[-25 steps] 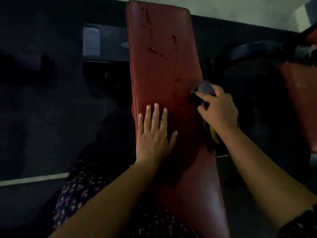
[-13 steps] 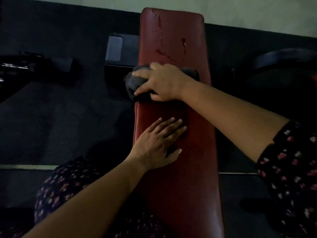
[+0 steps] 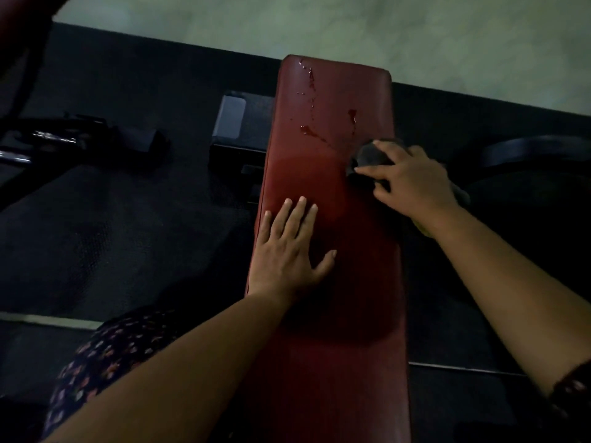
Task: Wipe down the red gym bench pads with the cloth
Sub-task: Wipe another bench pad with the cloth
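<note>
Since half a second ago: the right hand and cloth have crossed from the left edge of the red bench pad to its right edge. The left hand has turned so its fingers point up the pad rather than diagonally across it.

Black rubber floor lies on both sides of the pad; a pale floor strip runs beyond its far end. The pad runs lengthwise away from the person, who wears a floral garment visible left of its near end. A dark weight plate sits right of the pad and a black block just left of it.

The left hand lies flat on the pad's left half, fingers straight and spread, holding nothing. The right hand's fingers curl over the bunched dark cloth, gripping it at the pad's right edge, about mid-length. Wet streaks show on the pad's far end, beyond the cloth.
</note>
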Action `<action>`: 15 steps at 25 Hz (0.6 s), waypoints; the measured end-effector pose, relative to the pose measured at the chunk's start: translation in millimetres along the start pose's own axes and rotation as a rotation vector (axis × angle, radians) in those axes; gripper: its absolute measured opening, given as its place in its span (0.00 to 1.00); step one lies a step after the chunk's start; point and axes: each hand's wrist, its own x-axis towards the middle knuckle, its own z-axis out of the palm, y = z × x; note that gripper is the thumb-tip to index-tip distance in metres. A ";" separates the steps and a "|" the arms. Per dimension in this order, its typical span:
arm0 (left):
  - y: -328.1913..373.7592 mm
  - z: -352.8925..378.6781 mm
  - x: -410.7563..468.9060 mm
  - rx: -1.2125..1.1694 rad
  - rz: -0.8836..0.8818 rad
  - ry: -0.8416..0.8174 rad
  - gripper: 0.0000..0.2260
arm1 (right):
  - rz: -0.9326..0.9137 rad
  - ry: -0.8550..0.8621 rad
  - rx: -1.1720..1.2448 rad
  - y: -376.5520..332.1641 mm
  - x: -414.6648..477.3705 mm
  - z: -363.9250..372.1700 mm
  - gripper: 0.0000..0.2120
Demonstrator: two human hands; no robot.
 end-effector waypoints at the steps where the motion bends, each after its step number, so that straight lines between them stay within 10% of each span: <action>1: -0.4 -0.6 0.0 0.001 -0.001 0.000 0.37 | -0.047 0.025 -0.011 -14.6 14.9 -3.6 0.20; 8: -0.9 -3.4 0.3 -0.014 -0.002 -0.029 0.35 | -0.462 0.034 -0.140 -112.2 92.5 -27.8 0.19; 15: -10.9 -14.8 23.1 -0.116 -0.042 0.103 0.34 | -0.068 0.035 -0.059 -30.6 45.6 -4.2 0.21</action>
